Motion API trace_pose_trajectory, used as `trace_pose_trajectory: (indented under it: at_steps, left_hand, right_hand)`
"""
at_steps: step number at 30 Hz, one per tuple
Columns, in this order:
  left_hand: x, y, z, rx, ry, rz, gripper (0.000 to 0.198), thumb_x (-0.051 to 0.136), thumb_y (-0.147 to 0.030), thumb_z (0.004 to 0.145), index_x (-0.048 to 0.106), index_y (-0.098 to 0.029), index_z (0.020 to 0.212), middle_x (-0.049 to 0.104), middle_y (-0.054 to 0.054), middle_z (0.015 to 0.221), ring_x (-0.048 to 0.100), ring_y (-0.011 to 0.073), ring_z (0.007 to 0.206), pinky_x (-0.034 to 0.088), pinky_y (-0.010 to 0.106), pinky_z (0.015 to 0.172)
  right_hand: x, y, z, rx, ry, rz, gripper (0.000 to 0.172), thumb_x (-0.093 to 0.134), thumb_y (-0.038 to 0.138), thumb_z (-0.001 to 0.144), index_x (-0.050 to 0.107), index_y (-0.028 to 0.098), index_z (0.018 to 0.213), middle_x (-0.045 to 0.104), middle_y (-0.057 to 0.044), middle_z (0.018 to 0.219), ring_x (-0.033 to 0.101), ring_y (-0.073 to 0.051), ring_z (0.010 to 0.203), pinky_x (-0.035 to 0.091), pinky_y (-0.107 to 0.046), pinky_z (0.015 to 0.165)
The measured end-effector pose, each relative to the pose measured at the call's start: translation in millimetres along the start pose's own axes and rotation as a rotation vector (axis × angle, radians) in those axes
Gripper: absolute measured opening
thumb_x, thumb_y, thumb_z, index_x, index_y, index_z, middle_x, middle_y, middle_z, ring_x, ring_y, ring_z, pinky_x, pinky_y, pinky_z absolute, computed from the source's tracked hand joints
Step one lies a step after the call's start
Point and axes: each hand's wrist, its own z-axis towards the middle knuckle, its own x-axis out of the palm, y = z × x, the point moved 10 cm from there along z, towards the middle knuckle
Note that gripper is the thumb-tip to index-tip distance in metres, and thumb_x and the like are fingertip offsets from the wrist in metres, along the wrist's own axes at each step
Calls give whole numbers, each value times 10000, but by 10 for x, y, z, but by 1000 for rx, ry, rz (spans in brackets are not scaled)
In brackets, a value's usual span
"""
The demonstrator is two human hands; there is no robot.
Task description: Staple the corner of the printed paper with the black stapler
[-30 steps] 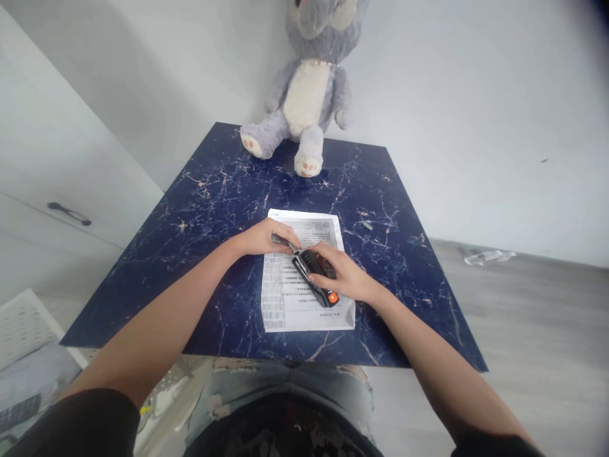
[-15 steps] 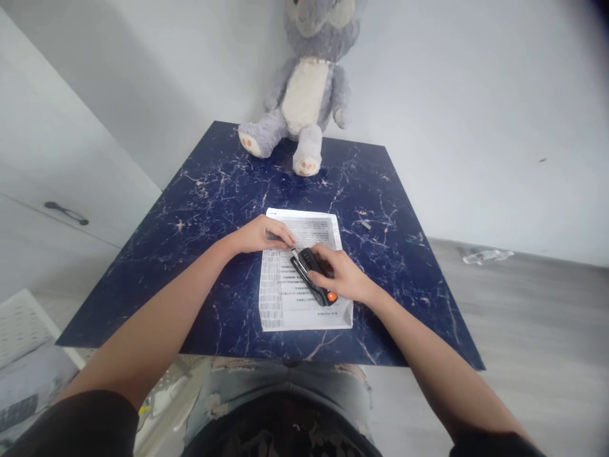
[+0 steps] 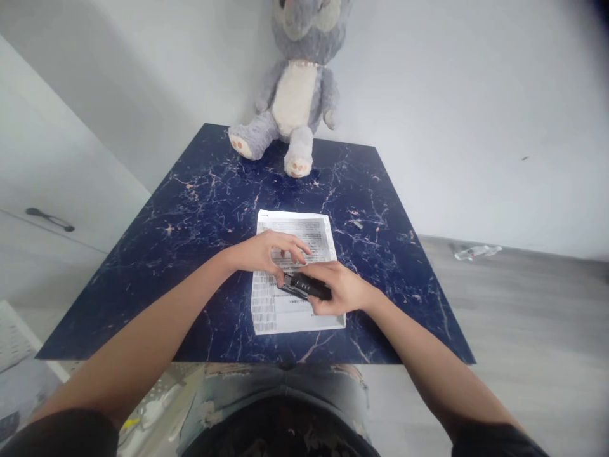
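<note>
A black stapler (image 3: 309,287) is above the printed sheets (image 3: 299,320), with my right hand (image 3: 340,289) closed around its rear part. Over the left side of the sheets, my left hand (image 3: 266,251) has its fingers apart and curved, and its thumb is at the stapler's front end. I see nothing held between those fingers. The stack of sheets lies on a dark blue marbled table (image 3: 228,298), its left edge fanned out. My right hand hides part of the stapler.
A grey plush toy (image 3: 295,95) sits against the wall at the table's far edge. Right of the sheets lies a small greyish piece (image 3: 358,224). On the floor to the right is a clear plastic item (image 3: 477,252). A white cabinet with a dark handle (image 3: 50,219) stands at left.
The stapler has turned to lie flatter across the sheets. My left hand has spread its fingers and its thumb has moved down to the stapler's front; the small grey thing it held no longer shows.
</note>
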Motion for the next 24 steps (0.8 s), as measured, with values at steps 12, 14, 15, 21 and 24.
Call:
trace_pose_trajectory:
  at_steps: [12,14,15,21,24]
  left_hand:
    - [98,-54,46,70,-21,81,206,890,-306,781,749,-202,890,764,81,1098,704,212,982,545,345,896]
    - [31,56,29,21,-40,100,248,893,-354,780,759,-200,919,766,62,998,688,186,884,535,313,825]
    - [-24,124,16,-11,-61,115,277,900,-377,769,764,-197,930,764,53,961,673,173,838,524,300,789]
    - [-655,373,-166,-166,-471,509,158,703,-328,938,763,-198,872,753,40,916,634,182,845,498,345,886]
    - [-673,450,-167,-231,-422,771,128,673,-298,953,773,-220,968,732,68,1116,631,245,1042,451,440,1047]
  right_hand:
    - [-38,29,54,14,-56,45,200,667,266,935,652,187,1118,677,-15,829,579,-134,640,480,-259,632]
    - [-67,-48,72,94,-80,35,154,670,266,928,639,195,1062,637,13,775,541,-120,605,444,-247,606]
    - [-85,-100,79,141,-97,24,131,673,273,928,626,198,1025,611,26,747,518,-113,591,422,-242,594]
    - [-195,-332,74,317,-183,-49,258,679,348,951,503,207,825,482,58,658,417,-101,575,319,-245,567]
    - [-187,-360,65,322,-124,-15,295,679,452,978,540,207,888,476,58,673,420,-109,590,311,-252,569]
